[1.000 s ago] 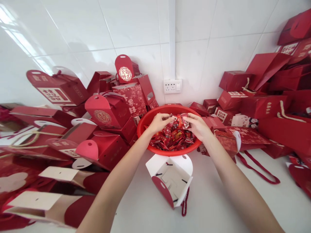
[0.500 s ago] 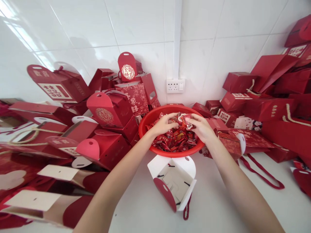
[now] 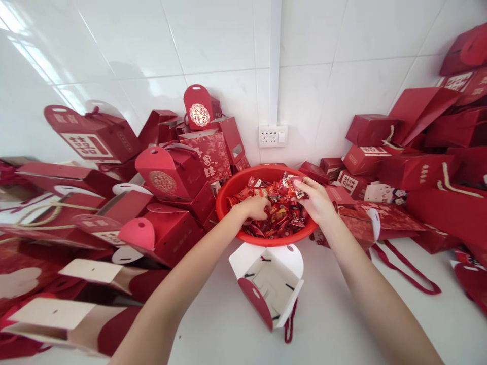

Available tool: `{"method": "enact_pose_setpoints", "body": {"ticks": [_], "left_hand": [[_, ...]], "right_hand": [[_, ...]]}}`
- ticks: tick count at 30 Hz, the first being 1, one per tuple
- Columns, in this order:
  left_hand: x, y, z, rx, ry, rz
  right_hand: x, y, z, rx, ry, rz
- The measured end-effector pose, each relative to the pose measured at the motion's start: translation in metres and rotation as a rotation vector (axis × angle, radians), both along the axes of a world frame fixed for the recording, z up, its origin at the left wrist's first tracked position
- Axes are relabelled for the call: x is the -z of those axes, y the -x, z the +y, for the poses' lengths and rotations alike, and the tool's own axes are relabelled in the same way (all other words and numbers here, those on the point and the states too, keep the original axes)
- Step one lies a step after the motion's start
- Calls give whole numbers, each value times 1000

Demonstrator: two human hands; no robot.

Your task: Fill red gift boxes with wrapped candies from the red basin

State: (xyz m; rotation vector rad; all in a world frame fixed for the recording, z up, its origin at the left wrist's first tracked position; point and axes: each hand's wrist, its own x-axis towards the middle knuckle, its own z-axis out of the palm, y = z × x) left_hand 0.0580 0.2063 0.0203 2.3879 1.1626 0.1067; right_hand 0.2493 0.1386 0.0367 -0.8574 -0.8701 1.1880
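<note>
A red plastic basin [image 3: 227, 223] holds a heap of red-wrapped candies [image 3: 279, 215]. My left hand [image 3: 255, 208] reaches down into the heap with its fingers curled; whatever its fingertips grip is hidden. Above the basin's right side, my right hand [image 3: 315, 197] pinches small wrapped candies [image 3: 298, 188], red and white, between thumb and fingers. Just in front of the basin lies an opened gift box [image 3: 272, 284], its white inside facing up and its flaps spread. No candy shows inside this box.
Red gift boxes [image 3: 171, 170] crowd the left side, some with rope handles. More red boxes and bags [image 3: 422, 172] pile up at the right. A tiled wall [image 3: 224, 40] with a power socket [image 3: 273, 136] rises behind. Everything rests on a white tabletop [image 3: 323, 314].
My left hand has moved away from the right hand and down into the candies, its fingers curling. My right hand still pinches candies, slightly apart now.
</note>
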Motion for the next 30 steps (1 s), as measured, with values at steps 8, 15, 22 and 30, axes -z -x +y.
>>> {"method": "enact_pose_setpoints", "body": {"ticks": [8,15,22,30], "left_hand": [[-5,3,-1,79,93,-34],[-16,8,0,-7,64,-415],[-33,8,-29,-136,224,-1040],[-58,30,-95,-219,291,-1311]], "right_hand": [[1,0,1,-17,-8,50],[2,-4,2,-61,-11,67],[-12,-3,-7,-168,-34,61],[-54,-2,-54,-332,-145,-82]]}}
